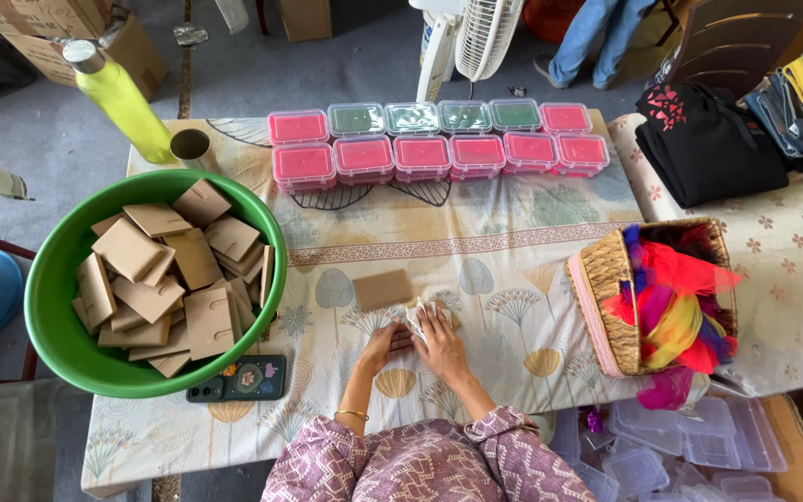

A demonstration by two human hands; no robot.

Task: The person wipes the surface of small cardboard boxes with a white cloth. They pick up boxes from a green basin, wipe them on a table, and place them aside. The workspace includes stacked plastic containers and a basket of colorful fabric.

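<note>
In the head view, both hands meet at the near middle of the table [513,232], on a small white item [417,319], maybe a thin cloth or plastic piece; I cannot tell which. The right hand [440,346] lies flat over it with fingers spread narrow, pressing it down, and the left hand [384,347] pinches its left edge with bent fingers. To do this well, I judge the pressing hand should keep the piece steady while the other one works the edge slowly. The white item is under the fingertips of both hands, touching them. Just beyond it, a little to the left, lies a brown card [382,289]. A green bowl [58,344] with many such cards stands at the left, and a phone [238,378] lies near it.
</note>
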